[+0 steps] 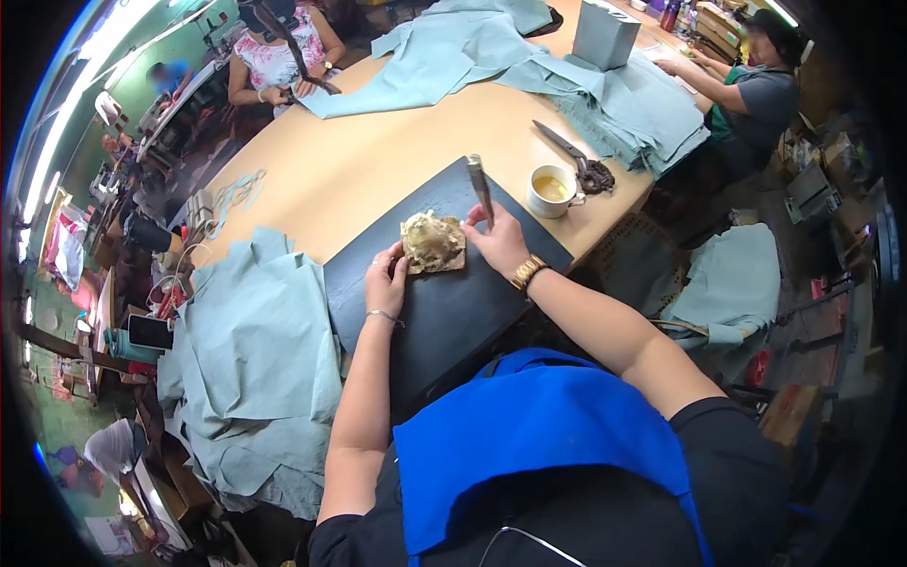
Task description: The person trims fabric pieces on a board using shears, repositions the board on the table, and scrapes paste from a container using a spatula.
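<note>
A lumpy, yellowish-brown block lies on a black board at the table's front edge. Beside its left side is my left hand, with the fingers bent against the block's edge. My right hand is at the block's right side, its fingers closed round a dark pointed tool with a metallic top, held nearly upright. To the right of the board stands a white cup of yellowish liquid. Large dark scissors rest behind the cup, their handles wrapped in dark material.
Pale green sheets are piled at the left, with another stack at the back right under a grey box. One person handles sheet material across the table; another person is at the right.
</note>
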A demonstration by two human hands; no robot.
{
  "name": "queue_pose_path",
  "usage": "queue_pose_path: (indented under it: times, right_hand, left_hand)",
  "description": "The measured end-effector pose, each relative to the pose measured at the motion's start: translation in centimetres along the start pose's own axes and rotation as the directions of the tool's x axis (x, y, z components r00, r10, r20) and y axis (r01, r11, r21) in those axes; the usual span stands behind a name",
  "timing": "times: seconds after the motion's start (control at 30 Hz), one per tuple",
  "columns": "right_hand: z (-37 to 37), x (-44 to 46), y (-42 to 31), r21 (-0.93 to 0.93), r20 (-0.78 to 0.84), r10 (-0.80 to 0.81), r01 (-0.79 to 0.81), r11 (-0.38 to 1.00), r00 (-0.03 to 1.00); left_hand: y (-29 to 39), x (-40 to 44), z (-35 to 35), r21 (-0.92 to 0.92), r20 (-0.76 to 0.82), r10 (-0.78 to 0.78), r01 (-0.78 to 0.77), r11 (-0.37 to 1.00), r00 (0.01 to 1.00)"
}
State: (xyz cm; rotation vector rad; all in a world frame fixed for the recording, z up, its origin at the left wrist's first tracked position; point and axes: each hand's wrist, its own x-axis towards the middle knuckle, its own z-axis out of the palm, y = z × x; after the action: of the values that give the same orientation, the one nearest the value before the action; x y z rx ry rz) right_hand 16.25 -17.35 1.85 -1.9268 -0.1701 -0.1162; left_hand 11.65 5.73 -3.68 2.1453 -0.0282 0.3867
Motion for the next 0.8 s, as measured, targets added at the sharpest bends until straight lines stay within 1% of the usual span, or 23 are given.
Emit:
queue_pose_path:
  times: [0.03, 0.07, 0.13, 0.17, 0.27, 0.3, 0.4, 0.43, 0.53, 0.57, 0.6, 0.67, 0.7, 0.73, 0.8]
  right_hand:
    - [1.0, 1.2, 2.4, 0.04, -0.003, -0.107, 0.107, 0.993, 0.994]
    - [1.4, 1.6, 3.0, -0.025, 0.088, -0.139, 0.142, 0.99, 0.986]
    - [1.1, 1.9, 3.2, -0.115, 0.268, -0.088, 0.123, 0.986, 0.959]
    - [0.5, 2.1, 3.3, 0.0, 0.334, -0.048, 0.051, 0.999, 0.941]
    - [-1.9, 1.0, -0.7, -0.115, 0.232, -0.197, 0.228, 0.967, 0.953]
    - [-1.4, 1.2, -0.2, -0.038, 0.192, -0.315, 0.328, 0.944, 0.929]
    - [-0.7, 2.0, -0.3, -0.105, 0.329, -0.399, 0.453, 0.885, 0.856]
    - [-0.9, 2.1, -0.9, -0.232, 0.438, -0.232, 0.358, 0.904, 0.869]
    - [-1.6, 3.0, -1.9, -0.227, 0.455, -0.209, 0.339, 0.913, 0.866]
    - [-1.9, 3.7, -1.4, -0.108, 0.382, -0.377, 0.446, 0.889, 0.844]
    - [-3.2, 4.1, -2.5, -0.119, 0.326, -0.392, 0.449, 0.886, 0.86]
    - [-6.6, 6.2, -4.6, -0.086, 0.31, -0.322, 0.364, 0.927, 0.894]
    - [-8.4, 7.6, -5.0, -0.071, 0.256, -0.326, 0.354, 0.933, 0.91]
    - [-10.1, 9.5, -4.8, -0.053, 0.198, -0.331, 0.348, 0.936, 0.922]
    - [-13.5, 13.8, -3.1, -0.222, 0.114, -0.369, 0.385, 0.896, 0.923]
  left_hand:
    - [0.8, -0.1, -0.2, 0.025, 0.026, -0.029, 0.028, 0.999, 0.999]
    - [0.7, -0.1, 0.0, 0.042, 0.014, 0.002, -0.003, 0.999, 1.0]
    - [-0.2, 0.0, 0.3, 0.077, -0.007, 0.064, -0.064, 0.995, 0.998]
    - [-0.7, 0.0, 0.4, 0.051, -0.014, 0.061, -0.06, 0.997, 0.998]
    - [0.0, -0.1, 0.3, 0.156, 0.033, 0.056, -0.061, 0.986, 0.998]
    - [0.5, -0.1, 0.5, 0.149, 0.035, 0.065, -0.069, 0.986, 0.997]
    - [2.4, -0.5, 1.0, 0.181, 0.097, 0.046, -0.063, 0.982, 0.994]
    - [2.5, -0.5, 1.4, 0.196, 0.118, 0.064, -0.086, 0.977, 0.991]
    - [2.5, 0.3, 1.4, 0.141, 0.114, -0.017, 0.0, 0.99, 0.993]
    - [2.3, 0.7, 1.4, 0.123, 0.112, -0.047, 0.033, 0.992, 0.993]
    - [2.1, 1.4, 1.6, 0.18, 0.068, -0.003, -0.009, 0.984, 0.998]
    - [1.7, 3.2, 2.2, 0.302, -0.012, 0.077, -0.07, 0.951, 0.997]
    - [1.9, 4.1, 2.5, 0.403, 0.021, 0.014, -0.022, 0.915, 1.0]
    - [1.8, 5.3, 3.1, 0.469, 0.027, 0.016, -0.027, 0.883, 0.999]
    - [1.3, 8.0, 4.9, 0.592, 0.046, 0.021, -0.044, 0.805, 0.999]
